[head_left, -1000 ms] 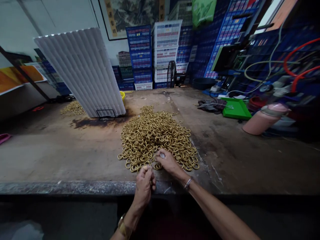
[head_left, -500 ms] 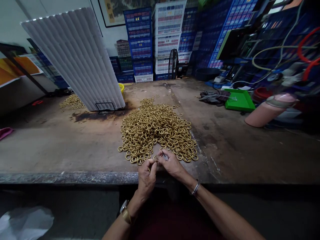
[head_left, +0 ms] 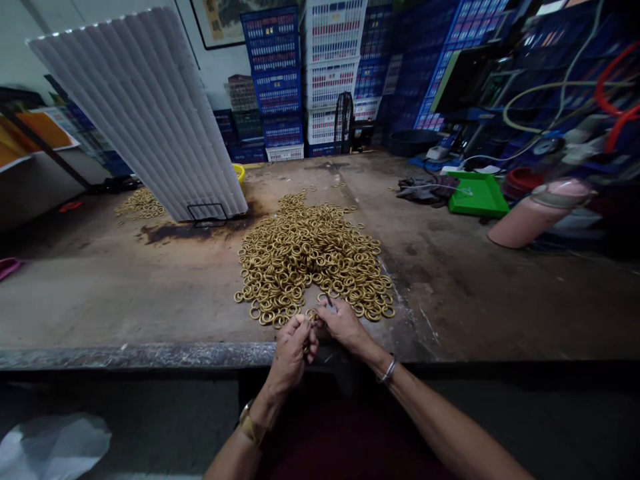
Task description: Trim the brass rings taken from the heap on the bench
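A wide heap of brass-coloured rings (head_left: 315,250) lies on the worktable (head_left: 150,293). At the heap's near edge, close to the table's front, my two hands meet. My left hand (head_left: 293,347) is closed, with ring-like brass pieces partly showing between its fingers. My right hand (head_left: 345,327) pinches a small dark, thin tool (head_left: 329,301) whose form is mostly hidden. A ring (head_left: 312,314) sits at the fingertips between both hands; which hand bears it is unclear.
A white corrugated panel (head_left: 145,113) leans in a black wire stand, a smaller ring pile (head_left: 141,203) beside it. To the right are a green tray (head_left: 477,195), a dark bundle (head_left: 425,189) and a pink cylinder (head_left: 533,217). Stacked crates (head_left: 275,80) stand behind.
My left hand has turned slightly and its fingers have shifted, showing more of the pieces inside. My right hand stays close beside it. The camera view has shifted a little.
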`<action>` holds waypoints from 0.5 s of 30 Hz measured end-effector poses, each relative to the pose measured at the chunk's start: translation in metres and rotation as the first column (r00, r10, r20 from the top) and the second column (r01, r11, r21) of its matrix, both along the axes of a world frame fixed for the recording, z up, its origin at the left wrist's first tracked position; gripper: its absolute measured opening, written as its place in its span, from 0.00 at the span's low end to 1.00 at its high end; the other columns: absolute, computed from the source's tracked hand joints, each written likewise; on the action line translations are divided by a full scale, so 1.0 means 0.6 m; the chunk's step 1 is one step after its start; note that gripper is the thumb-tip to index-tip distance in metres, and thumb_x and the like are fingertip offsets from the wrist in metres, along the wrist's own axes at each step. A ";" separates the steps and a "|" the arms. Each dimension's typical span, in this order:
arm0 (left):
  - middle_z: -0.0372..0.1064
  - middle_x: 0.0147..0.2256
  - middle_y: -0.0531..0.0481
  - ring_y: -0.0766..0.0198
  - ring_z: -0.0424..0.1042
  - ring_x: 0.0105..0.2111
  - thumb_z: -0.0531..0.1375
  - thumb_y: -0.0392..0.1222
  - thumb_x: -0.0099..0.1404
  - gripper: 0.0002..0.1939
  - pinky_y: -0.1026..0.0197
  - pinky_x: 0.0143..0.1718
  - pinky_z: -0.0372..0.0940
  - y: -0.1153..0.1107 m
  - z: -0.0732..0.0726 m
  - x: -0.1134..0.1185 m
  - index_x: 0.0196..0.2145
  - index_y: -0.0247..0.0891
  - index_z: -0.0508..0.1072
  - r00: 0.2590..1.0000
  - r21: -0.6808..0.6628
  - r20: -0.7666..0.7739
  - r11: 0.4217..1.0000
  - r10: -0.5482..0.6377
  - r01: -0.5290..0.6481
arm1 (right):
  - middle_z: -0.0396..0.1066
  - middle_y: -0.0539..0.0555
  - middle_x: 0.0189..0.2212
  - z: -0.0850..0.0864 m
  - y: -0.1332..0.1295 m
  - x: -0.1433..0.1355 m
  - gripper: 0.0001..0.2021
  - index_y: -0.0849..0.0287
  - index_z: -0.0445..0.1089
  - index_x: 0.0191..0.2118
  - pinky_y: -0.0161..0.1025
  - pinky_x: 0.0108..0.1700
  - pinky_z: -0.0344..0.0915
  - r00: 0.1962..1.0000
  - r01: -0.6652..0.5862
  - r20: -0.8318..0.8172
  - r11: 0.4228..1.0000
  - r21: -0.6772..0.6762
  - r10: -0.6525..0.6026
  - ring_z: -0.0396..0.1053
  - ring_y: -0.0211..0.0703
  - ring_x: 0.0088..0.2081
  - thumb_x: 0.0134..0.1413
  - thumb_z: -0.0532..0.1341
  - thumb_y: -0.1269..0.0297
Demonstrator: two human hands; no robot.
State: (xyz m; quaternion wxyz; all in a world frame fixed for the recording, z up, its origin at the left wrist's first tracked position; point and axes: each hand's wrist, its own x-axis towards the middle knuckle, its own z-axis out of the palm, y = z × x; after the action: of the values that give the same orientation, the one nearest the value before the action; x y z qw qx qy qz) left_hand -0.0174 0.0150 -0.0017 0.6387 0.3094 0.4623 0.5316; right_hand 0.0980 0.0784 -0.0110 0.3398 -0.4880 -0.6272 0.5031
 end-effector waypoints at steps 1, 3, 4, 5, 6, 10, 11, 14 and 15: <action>0.57 0.20 0.58 0.75 0.56 0.16 0.55 0.52 0.57 0.15 0.72 0.14 0.48 0.000 -0.001 0.000 0.29 0.36 0.62 1.000 0.001 -0.011 1.000 0.005 -0.005 | 0.61 0.47 0.16 -0.003 0.000 0.003 0.09 0.60 0.61 0.22 0.30 0.24 0.51 0.997 0.011 0.072 0.995 0.095 -0.018 0.55 0.32 0.19 0.48 0.52 0.63; 0.57 0.20 0.58 0.75 0.56 0.16 0.55 0.52 0.58 0.15 0.73 0.14 0.48 0.001 -0.003 0.001 0.28 0.36 0.62 0.999 0.011 -0.052 1.000 0.016 -0.015 | 0.61 0.48 0.17 -0.006 -0.005 0.010 0.09 0.60 0.62 0.22 0.30 0.25 0.50 0.976 -0.047 0.216 0.964 0.260 -0.010 0.55 0.33 0.20 0.48 0.52 0.65; 0.57 0.20 0.57 0.75 0.56 0.16 0.55 0.52 0.57 0.15 0.73 0.14 0.48 0.001 -0.004 0.001 0.28 0.36 0.61 0.997 0.017 -0.077 1.000 0.021 -0.020 | 0.61 0.48 0.17 -0.005 -0.009 0.012 0.08 0.59 0.62 0.22 0.31 0.25 0.49 0.960 -0.109 0.279 0.945 0.309 0.020 0.55 0.33 0.21 0.48 0.52 0.66; 0.57 0.20 0.58 0.76 0.56 0.16 0.55 0.52 0.57 0.15 0.73 0.15 0.49 0.002 -0.005 0.001 0.27 0.36 0.61 0.994 0.024 -0.103 0.999 0.026 -0.024 | 0.61 0.48 0.17 -0.004 -0.013 0.014 0.07 0.59 0.63 0.22 0.31 0.25 0.48 0.941 -0.175 0.335 0.926 0.334 0.057 0.55 0.33 0.21 0.47 0.52 0.68; 0.57 0.20 0.58 0.76 0.56 0.16 0.54 0.53 0.57 0.16 0.73 0.15 0.49 0.002 -0.006 0.001 0.26 0.36 0.61 0.991 0.029 -0.128 0.999 0.029 -0.026 | 0.62 0.48 0.17 -0.003 -0.017 0.016 0.06 0.59 0.63 0.23 0.31 0.25 0.47 0.920 -0.230 0.383 0.911 0.341 0.089 0.55 0.33 0.20 0.46 0.52 0.70; 0.57 0.20 0.58 0.75 0.57 0.16 0.53 0.54 0.57 0.16 0.72 0.16 0.50 0.002 -0.007 0.000 0.26 0.37 0.60 0.978 0.036 -0.208 0.999 0.026 -0.019 | 0.64 0.49 0.18 0.000 -0.026 0.015 0.05 0.59 0.65 0.25 0.32 0.25 0.44 0.854 -0.306 0.513 0.883 0.357 0.088 0.56 0.35 0.20 0.42 0.53 0.73; 0.57 0.20 0.58 0.75 0.57 0.16 0.53 0.54 0.57 0.17 0.72 0.16 0.50 0.002 -0.007 -0.001 0.26 0.37 0.60 0.974 0.042 -0.225 0.999 0.028 -0.019 | 0.64 0.50 0.18 0.000 -0.027 0.014 0.06 0.59 0.65 0.25 0.33 0.25 0.43 0.843 -0.307 0.532 0.881 0.360 0.077 0.56 0.35 0.21 0.43 0.53 0.73; 0.57 0.20 0.58 0.75 0.57 0.16 0.53 0.54 0.57 0.17 0.72 0.15 0.50 0.001 -0.005 -0.001 0.25 0.37 0.59 0.963 0.049 -0.265 0.998 0.043 -0.031 | 0.66 0.50 0.20 0.001 -0.026 0.013 0.07 0.59 0.66 0.27 0.33 0.25 0.43 0.820 -0.324 0.568 0.874 0.361 0.069 0.57 0.35 0.21 0.44 0.52 0.72; 0.57 0.20 0.58 0.75 0.57 0.16 0.54 0.55 0.57 0.17 0.72 0.16 0.50 0.001 -0.004 -0.001 0.25 0.37 0.59 0.960 0.046 -0.275 0.998 0.048 -0.037 | 0.67 0.51 0.20 0.002 -0.026 0.013 0.07 0.59 0.66 0.27 0.33 0.25 0.43 0.813 -0.330 0.578 0.874 0.357 0.070 0.58 0.35 0.22 0.44 0.52 0.72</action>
State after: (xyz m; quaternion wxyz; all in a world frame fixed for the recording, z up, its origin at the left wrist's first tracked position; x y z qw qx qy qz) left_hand -0.0182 0.0154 -0.0042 0.5499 0.3835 0.5425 0.5062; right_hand 0.1058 0.0629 -0.0097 0.1909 -0.4504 -0.8439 0.2202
